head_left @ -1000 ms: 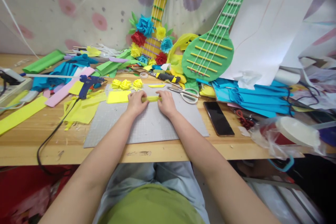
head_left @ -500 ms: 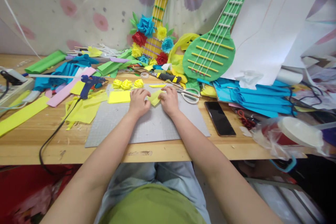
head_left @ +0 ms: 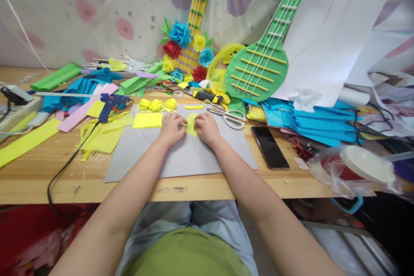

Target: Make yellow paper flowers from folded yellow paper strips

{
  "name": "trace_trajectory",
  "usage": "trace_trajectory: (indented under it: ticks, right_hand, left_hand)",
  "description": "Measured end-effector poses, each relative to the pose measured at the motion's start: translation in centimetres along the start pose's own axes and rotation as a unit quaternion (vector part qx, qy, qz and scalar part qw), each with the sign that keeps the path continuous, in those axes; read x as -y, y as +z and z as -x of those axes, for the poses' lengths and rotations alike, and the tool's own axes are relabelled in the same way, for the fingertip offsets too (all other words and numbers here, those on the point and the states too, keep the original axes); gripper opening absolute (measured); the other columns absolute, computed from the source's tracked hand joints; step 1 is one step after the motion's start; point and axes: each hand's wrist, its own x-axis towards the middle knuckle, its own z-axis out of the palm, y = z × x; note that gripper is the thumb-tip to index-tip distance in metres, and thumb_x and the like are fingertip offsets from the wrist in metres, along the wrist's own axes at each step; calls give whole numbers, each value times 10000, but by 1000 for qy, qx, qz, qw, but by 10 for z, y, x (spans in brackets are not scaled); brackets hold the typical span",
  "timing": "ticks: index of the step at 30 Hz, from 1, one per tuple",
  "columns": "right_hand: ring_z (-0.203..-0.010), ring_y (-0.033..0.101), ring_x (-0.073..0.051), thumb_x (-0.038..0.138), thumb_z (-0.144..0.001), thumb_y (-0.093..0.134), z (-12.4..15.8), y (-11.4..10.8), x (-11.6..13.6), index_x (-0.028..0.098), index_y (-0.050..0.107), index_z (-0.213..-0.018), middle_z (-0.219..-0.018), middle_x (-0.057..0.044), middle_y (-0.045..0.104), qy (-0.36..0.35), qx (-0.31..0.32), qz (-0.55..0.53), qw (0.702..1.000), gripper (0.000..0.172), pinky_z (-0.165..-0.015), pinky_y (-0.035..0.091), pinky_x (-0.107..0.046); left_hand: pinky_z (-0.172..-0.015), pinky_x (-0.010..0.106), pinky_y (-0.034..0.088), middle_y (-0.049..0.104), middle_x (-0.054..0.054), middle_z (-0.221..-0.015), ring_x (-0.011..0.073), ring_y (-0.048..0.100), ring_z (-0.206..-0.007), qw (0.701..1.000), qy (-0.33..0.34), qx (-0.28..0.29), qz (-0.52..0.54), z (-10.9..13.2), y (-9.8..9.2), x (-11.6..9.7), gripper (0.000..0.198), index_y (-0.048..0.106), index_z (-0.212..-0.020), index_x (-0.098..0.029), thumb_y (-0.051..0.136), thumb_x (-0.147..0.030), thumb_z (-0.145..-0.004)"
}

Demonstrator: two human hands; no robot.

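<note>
Between my hands is a small piece of yellow crepe paper (head_left: 191,125), held just above the grey cutting mat (head_left: 190,159). My left hand (head_left: 173,128) pinches its left edge between thumb and fingers. On the opposite edge, my right hand (head_left: 207,127) grips with curled fingers. A stack of yellow paper rectangles (head_left: 148,120) lies beside my left hand. Behind it sit several yellow paper flowers (head_left: 155,104). White-handled scissors (head_left: 233,119) rest to the right of my right hand, and a thin folded yellow strip (head_left: 194,107) lies beyond both hands.
A blue glue gun (head_left: 109,105) with a trailing cord lies left, near yellow scraps (head_left: 103,138). At right are a phone (head_left: 270,147), blue paper (head_left: 310,120) and a lidded cup (head_left: 355,164) in plastic. A green paper instrument (head_left: 257,71) leans at the back, near a utility knife (head_left: 207,96).
The yellow paper piece has turned from slanted to more upright between my fingers and looks narrower. My right hand has shifted slightly left, nearer to my left hand.
</note>
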Motion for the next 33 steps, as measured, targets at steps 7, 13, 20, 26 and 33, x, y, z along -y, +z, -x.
trace_trajectory:
  ticks: [7, 13, 20, 26, 33]
  right_hand:
    - [-1035, 443, -202, 7, -680, 466, -3, 7, -6, 203, 654, -682, -942, -48, 625, -21, -36, -84, 996, 271, -945, 353, -398]
    - [-1160, 351, -239, 41, -677, 485, -2, 4, -6, 224, 672, -686, -1062, -23, 622, -20, -45, -54, 997, 261, -987, 315, -453]
    - [-1105, 377, -241, 106, -732, 511, -1, 0, -3, 260, 704, -762, -1126, 4, 614, 2, -77, -49, 996, 249, -958, 338, -448]
    - [-1036, 403, -226, 46, -703, 490, -2, 9, -10, 240, 709, -779, -1046, -19, 649, 2, -21, -46, 999, 303, -949, 345, -445]
    - [-1065, 430, -219, 48, -724, 450, -2, 0, -5, 239, 706, -811, -1062, 6, 656, 23, -96, -70, 993, 330, -951, 371, -428]
  left_hand:
    - [-870, 375, 345, 599, 54, -1004, 239, 494, -997, 997, -68, -35, 18, -1, 0, -1, 282, 536, -981, -210, 547, -264, -704]
    - [-800, 352, 395, 630, 22, -813, 202, 587, -838, 987, -137, -15, 82, -1, 4, -6, 511, 396, -1123, -168, 592, -312, -673]
    - [-765, 317, 420, 633, -14, -743, 153, 601, -720, 978, -142, -31, 151, -3, 8, -1, 493, 361, -1126, -175, 569, -270, -689]
    - [-776, 318, 408, 644, -4, -781, 155, 603, -735, 979, -161, -65, 105, -5, 3, -2, 386, 410, -1074, -191, 538, -218, -711]
    - [-846, 372, 373, 667, 18, -778, 202, 609, -848, 978, -180, -39, 101, -4, 5, -8, 423, 424, -1069, -187, 562, -386, -723]
